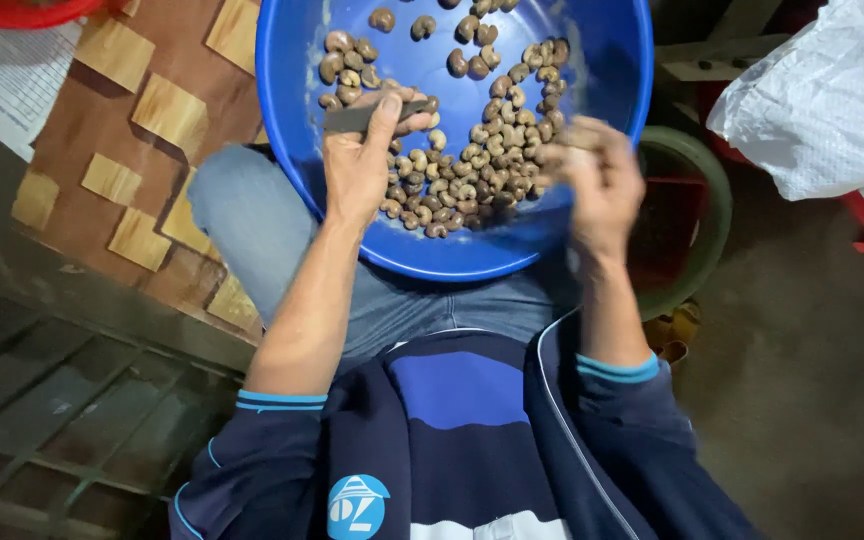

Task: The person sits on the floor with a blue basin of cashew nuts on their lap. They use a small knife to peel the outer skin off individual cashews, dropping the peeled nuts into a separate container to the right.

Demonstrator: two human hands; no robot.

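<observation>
A big blue plastic basin (302,120) rests on my lap, holding several brown cashew nuts (497,150) heaped towards its right side. My left hand (360,165) is inside the basin on the left. Its thumb and fingers pinch a small dark flat tool (352,118) that lies crosswise over the nuts. My right hand (600,185) hovers over the basin's right rim, blurred, with its fingers curled inward. Whether it holds a nut is hidden by the blur.
A round green-rimmed container (704,215) sits just right of the basin, under my right hand. A white woven sack (832,100) lies at the upper right. The edge of a red basin (22,10) shows at the top left, and a metal grate (62,420) at the lower left.
</observation>
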